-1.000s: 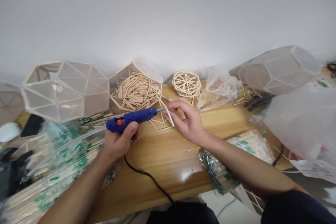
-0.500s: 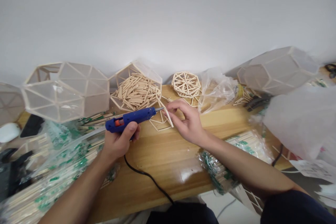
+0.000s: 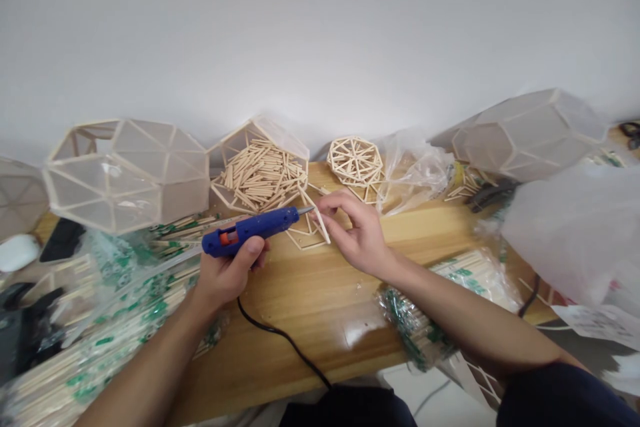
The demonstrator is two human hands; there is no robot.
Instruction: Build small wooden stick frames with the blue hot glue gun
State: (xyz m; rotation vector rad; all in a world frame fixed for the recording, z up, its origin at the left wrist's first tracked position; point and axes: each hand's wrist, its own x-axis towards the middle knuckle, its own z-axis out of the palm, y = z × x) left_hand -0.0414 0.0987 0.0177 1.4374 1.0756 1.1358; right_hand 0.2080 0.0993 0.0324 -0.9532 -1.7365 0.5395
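The left hand (image 3: 225,273) is gripping a blue glue gun (image 3: 263,223), and the tip (image 3: 306,211) is pointing at a thin wooden frame (image 3: 323,227) just beside it. The right hand (image 3: 359,232) is pinching this frame with bent fingers (image 3: 345,199), and the frame is leaning between the gun and that hand. Behind the gun, a cloudy box (image 3: 286,137) is holding lots of short sticks (image 3: 263,173). A round stick shape (image 3: 354,161) is sitting behind the right hand. A black cord (image 3: 280,332) is running across the wooden table (image 3: 320,300).

A wooden table (image 3: 320,330) carries plastic-wrapped stick bundles (image 3: 477,273).
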